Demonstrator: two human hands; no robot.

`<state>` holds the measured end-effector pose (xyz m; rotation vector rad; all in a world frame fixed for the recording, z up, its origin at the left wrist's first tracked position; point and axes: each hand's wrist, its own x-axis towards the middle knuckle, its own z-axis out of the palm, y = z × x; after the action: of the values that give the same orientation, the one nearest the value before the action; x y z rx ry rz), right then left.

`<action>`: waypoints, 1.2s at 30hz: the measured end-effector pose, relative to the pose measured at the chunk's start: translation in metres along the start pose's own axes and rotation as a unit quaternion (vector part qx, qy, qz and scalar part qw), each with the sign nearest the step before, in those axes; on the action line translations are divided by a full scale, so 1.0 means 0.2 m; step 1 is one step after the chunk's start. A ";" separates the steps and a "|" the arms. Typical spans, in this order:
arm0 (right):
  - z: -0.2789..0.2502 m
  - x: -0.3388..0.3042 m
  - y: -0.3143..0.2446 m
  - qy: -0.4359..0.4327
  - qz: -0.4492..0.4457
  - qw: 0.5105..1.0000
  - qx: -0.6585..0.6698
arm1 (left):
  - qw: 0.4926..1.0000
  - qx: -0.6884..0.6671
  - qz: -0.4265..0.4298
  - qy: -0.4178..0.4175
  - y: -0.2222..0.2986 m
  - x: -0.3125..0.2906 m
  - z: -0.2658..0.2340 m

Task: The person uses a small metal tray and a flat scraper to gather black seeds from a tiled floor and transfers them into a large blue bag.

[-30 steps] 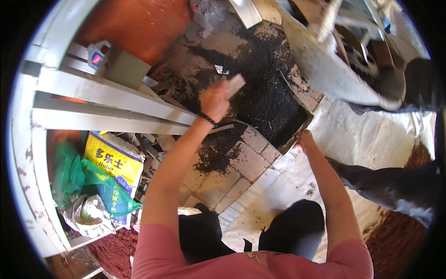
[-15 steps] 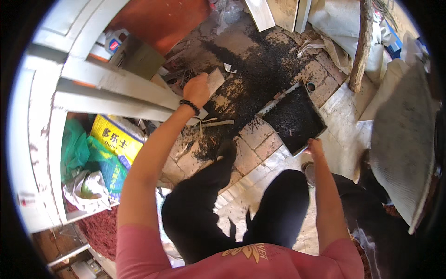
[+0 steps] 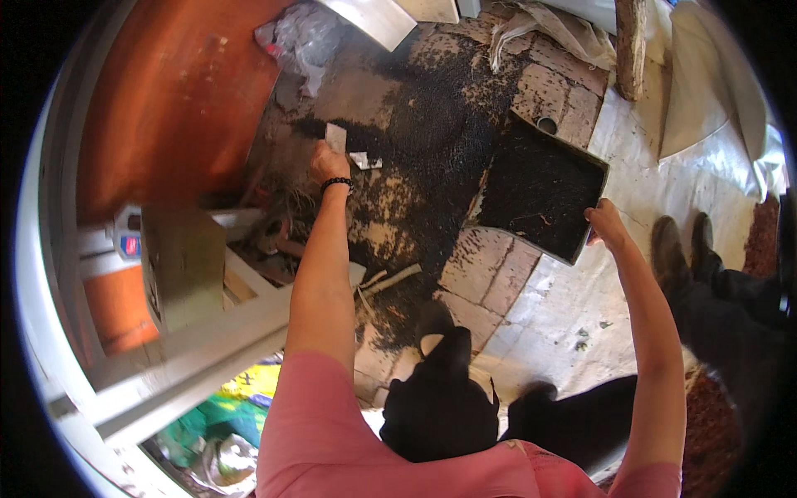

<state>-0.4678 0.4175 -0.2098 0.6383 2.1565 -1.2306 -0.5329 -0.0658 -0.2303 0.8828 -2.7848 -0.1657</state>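
Observation:
My left hand [image 3: 326,163], with a dark bead bracelet at the wrist, is closed on a small flat pale board [image 3: 335,137]. The board's far end sticks up past my fingers, at the left side of a spread of black grains [image 3: 436,124] on the brick floor. My right hand [image 3: 608,222] grips the right rim of a shallow square tray [image 3: 605,176], thumb on top. Black grains [image 3: 540,187] cover the tray's bottom, with a few pale bits among them. The tray's left side lies by the edge of the spilled grains. A crumpled white scrap [image 3: 365,161] lies beside my left hand.
A white frame [image 3: 199,365] and orange panel [image 3: 174,108] stand at left. A clear plastic bag [image 3: 303,41] lies at the far left. A wooden post [image 3: 629,50] rises beyond the tray. Another person's dark-clad legs [image 3: 730,290] are at right. A small round cup [image 3: 547,125] touches the tray's far side.
The view has shifted forward and to the left. My left hand with the board has reached farther out, past the white scrap. My right hand still holds the tray, which is turned slightly.

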 end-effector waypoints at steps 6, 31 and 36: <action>0.14 0.04 -0.03 0.076 -0.020 0.995 -0.060 | 0.999 0.031 -0.019 0.030 -0.10 0.26 0.17; 0.51 0.09 -0.16 0.148 -0.043 0.968 -0.198 | 0.913 -0.210 0.347 -0.043 0.58 -0.45 0.09; 0.49 0.06 -0.13 0.116 -0.021 0.985 -0.125 | 0.866 -0.270 0.410 -0.097 0.74 -0.68 0.02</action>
<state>-0.4684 0.3212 -0.2428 0.6562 2.4774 -0.9204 -0.5085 0.1337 -0.2323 -0.4808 -2.7628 -0.8528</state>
